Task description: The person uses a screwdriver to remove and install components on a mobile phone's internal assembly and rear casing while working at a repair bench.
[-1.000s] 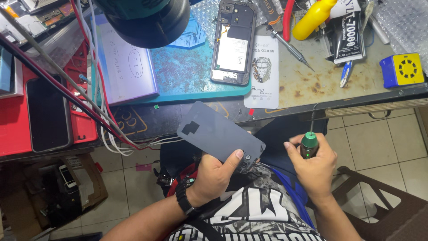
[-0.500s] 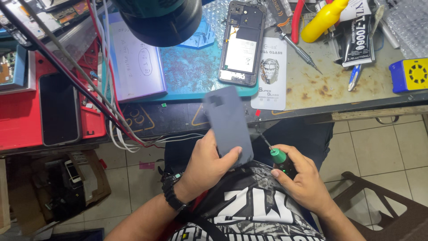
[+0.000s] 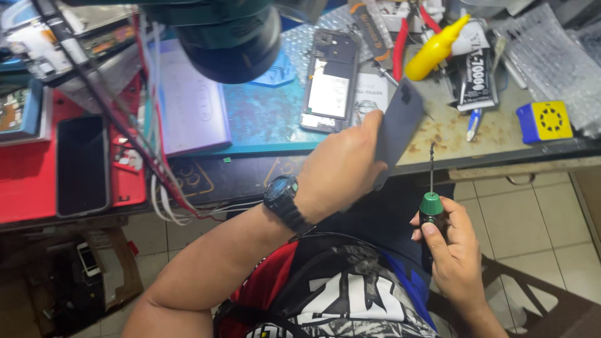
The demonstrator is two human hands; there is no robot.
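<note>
Left hand [image 3: 341,166]: raised over the front edge of the workbench [image 3: 501,134], fingers closed around the lower end of a dark grey phone back cover [image 3: 397,125]. The cover is held tilted, its upper end with the camera cut-out pointing up and to the right, above the bench surface and just right of the opened phone. A black wristwatch [image 3: 285,200] sits on this wrist.

Right hand [image 3: 454,250]: below the bench edge, over the lap, wrapped around a screwdriver [image 3: 431,216] with a green collar and dark handle. The thin shaft stands nearly upright, its tip close to the lower edge of the back cover; whether the two touch cannot be told from this angle.

Opened phone [image 3: 332,81]: lying flat on a blue-green work mat [image 3: 263,119], back side up, insides exposed, just left of the held cover.

Other items on the bench:
- Yellow squeeze bottle [image 3: 435,47], lying tilted, behind the cover.
- Black glue tube [image 3: 476,78], beside the bottle.
- Small yellow and blue box [image 3: 543,121], near the right end.
- Red-handled pliers [image 3: 400,44], behind the opened phone.
- Black phone [image 3: 82,164], screen up, on a red tray [image 3: 28,188] at the left.
- Bundle of cables [image 3: 156,169], hanging across the left side.

Overhead: a large dark round lens [image 3: 228,37], above the mat.
</note>
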